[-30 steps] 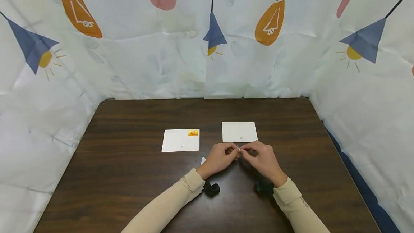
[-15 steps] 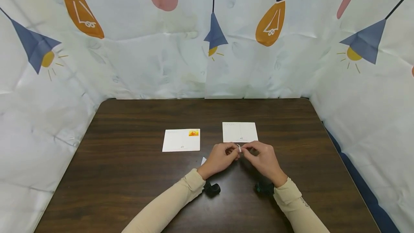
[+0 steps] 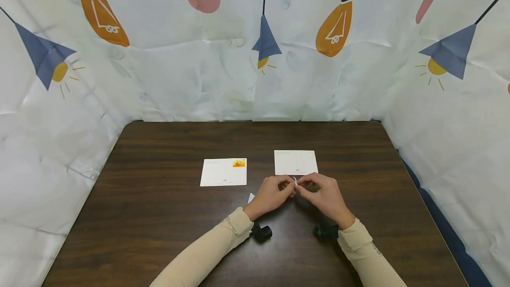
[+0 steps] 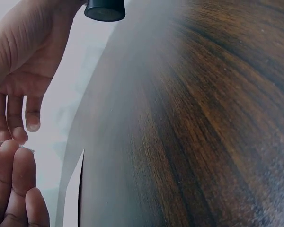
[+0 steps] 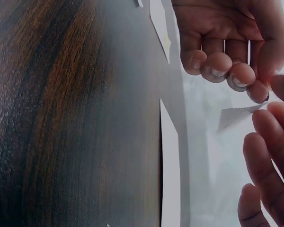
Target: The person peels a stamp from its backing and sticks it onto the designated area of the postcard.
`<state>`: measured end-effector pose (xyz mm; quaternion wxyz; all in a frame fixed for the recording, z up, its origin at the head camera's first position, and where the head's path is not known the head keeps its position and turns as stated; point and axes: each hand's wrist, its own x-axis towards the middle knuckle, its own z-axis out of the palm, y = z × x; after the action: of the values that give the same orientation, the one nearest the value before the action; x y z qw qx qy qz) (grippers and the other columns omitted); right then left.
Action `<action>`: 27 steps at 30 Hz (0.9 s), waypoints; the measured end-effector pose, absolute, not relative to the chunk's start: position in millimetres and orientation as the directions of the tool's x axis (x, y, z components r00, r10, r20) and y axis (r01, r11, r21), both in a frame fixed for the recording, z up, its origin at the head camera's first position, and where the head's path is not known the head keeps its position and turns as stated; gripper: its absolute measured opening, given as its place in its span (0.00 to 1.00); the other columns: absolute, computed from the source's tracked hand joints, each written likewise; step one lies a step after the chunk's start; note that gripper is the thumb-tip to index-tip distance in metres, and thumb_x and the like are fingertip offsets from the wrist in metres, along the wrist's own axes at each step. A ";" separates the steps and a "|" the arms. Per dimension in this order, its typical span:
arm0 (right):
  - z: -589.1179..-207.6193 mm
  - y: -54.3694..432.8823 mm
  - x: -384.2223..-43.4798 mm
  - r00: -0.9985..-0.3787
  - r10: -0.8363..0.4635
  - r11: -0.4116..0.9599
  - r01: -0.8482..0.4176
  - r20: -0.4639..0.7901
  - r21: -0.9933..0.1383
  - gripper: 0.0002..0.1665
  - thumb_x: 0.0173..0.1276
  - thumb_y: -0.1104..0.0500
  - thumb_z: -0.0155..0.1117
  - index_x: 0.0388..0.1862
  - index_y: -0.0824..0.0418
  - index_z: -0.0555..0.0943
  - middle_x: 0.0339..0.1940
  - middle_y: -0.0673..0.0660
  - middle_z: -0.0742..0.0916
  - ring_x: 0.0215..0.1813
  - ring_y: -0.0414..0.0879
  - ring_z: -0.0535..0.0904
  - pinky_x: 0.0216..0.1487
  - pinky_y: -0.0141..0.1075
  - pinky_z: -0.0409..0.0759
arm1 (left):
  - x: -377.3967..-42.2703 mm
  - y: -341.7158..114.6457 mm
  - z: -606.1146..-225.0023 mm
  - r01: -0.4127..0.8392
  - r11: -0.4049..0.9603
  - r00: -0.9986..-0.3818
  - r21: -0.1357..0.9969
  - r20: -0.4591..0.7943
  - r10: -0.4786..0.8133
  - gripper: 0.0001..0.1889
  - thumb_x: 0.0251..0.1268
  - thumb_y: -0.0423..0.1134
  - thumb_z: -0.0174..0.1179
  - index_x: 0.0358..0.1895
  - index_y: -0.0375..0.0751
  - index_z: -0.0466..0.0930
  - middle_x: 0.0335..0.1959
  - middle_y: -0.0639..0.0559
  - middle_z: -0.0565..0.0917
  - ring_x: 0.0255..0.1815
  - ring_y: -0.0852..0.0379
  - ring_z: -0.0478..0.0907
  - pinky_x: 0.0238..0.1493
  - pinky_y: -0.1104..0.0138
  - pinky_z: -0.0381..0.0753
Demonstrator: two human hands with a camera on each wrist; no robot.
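Note:
In the head view, both hands meet in front of the right postcard. A small white postage stamp [image 5: 234, 116] with a perforated edge juts from between the fingertips in the right wrist view; its printed face is not visible. My left hand [image 3: 268, 196] pinches it with curled fingers. The right hand [image 3: 324, 196] has thumb and forefinger at its other side, pinching it too. Behind the hands lies a white postcard [image 3: 295, 161], with no stamp on its visible part. To the left, another postcard [image 3: 217, 174] bears an orange-yellow stamp [image 3: 238, 163] at its upper right corner.
A white paper corner [image 3: 250, 197] peeks out beside the left wrist on the dark wooden table [image 3: 159, 216]. Black wrist cameras hang under both sleeves. A white curtain [image 3: 179, 79] printed with lamps surrounds the table's far side and flanks.
Both hands stay nearly in place. Between the fingertips, the white stamp turns slightly and shows more than one second ago. The head view shifts a little.

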<state>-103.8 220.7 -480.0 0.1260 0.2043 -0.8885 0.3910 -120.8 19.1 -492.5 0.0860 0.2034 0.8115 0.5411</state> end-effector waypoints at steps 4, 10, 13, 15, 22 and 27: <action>-480.0 220.3 -104.0 -0.884 -0.265 0.618 -0.462 0.385 -0.636 0.07 0.65 0.60 0.77 0.38 0.48 0.90 0.35 0.48 0.93 0.37 0.38 0.88 0.41 0.38 0.88 | -120.6 19.2 -493.1 0.240 0.339 -0.904 0.910 0.082 0.419 0.10 0.76 0.37 0.57 0.39 0.44 0.89 0.32 0.51 0.91 0.30 0.70 0.83 0.33 0.75 0.81; -479.7 219.0 -103.8 -0.891 -0.250 0.622 -0.447 0.378 -0.643 0.04 0.67 0.61 0.75 0.37 0.50 0.90 0.34 0.51 0.93 0.36 0.36 0.87 0.39 0.40 0.88 | -120.1 19.0 -494.4 0.240 0.334 -0.904 0.911 0.085 0.419 0.10 0.76 0.37 0.57 0.39 0.44 0.89 0.32 0.51 0.92 0.30 0.71 0.83 0.34 0.75 0.81; -480.6 219.4 -103.9 -0.905 -0.228 0.624 -0.420 0.360 -0.659 0.06 0.66 0.62 0.75 0.37 0.50 0.89 0.34 0.48 0.92 0.36 0.35 0.86 0.39 0.39 0.87 | -119.7 18.8 -495.0 0.234 0.317 -0.902 0.919 0.084 0.423 0.11 0.76 0.37 0.57 0.41 0.41 0.89 0.33 0.50 0.92 0.31 0.70 0.84 0.35 0.75 0.82; -481.0 220.2 -103.6 -0.913 -0.212 0.621 -0.401 0.348 -0.674 0.06 0.67 0.62 0.74 0.37 0.49 0.89 0.34 0.46 0.92 0.36 0.34 0.86 0.39 0.38 0.87 | -119.7 18.8 -495.7 0.229 0.310 -0.902 0.923 0.082 0.424 0.11 0.77 0.36 0.56 0.41 0.39 0.89 0.33 0.49 0.92 0.32 0.70 0.84 0.35 0.75 0.83; -481.0 223.4 -103.3 -0.930 -0.175 0.596 -0.362 0.324 -0.716 0.07 0.69 0.63 0.72 0.37 0.49 0.89 0.33 0.46 0.91 0.36 0.32 0.83 0.38 0.41 0.86 | -120.3 18.5 -498.0 0.220 0.315 -0.906 0.923 0.074 0.417 0.12 0.77 0.37 0.56 0.42 0.37 0.89 0.33 0.50 0.92 0.32 0.68 0.86 0.36 0.75 0.83; -480.8 225.6 -104.6 -0.937 -0.140 0.572 -0.341 0.321 -0.746 0.06 0.69 0.62 0.72 0.38 0.50 0.88 0.33 0.47 0.92 0.37 0.30 0.84 0.40 0.39 0.87 | -120.3 17.8 -498.0 0.209 0.311 -0.910 0.927 0.067 0.410 0.12 0.77 0.38 0.56 0.42 0.37 0.89 0.33 0.50 0.92 0.33 0.66 0.87 0.37 0.74 0.84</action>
<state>-104.6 225.6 -480.8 0.1136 0.1370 -0.8791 0.4421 -120.3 17.8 -498.0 0.0906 0.1922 0.8047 0.5544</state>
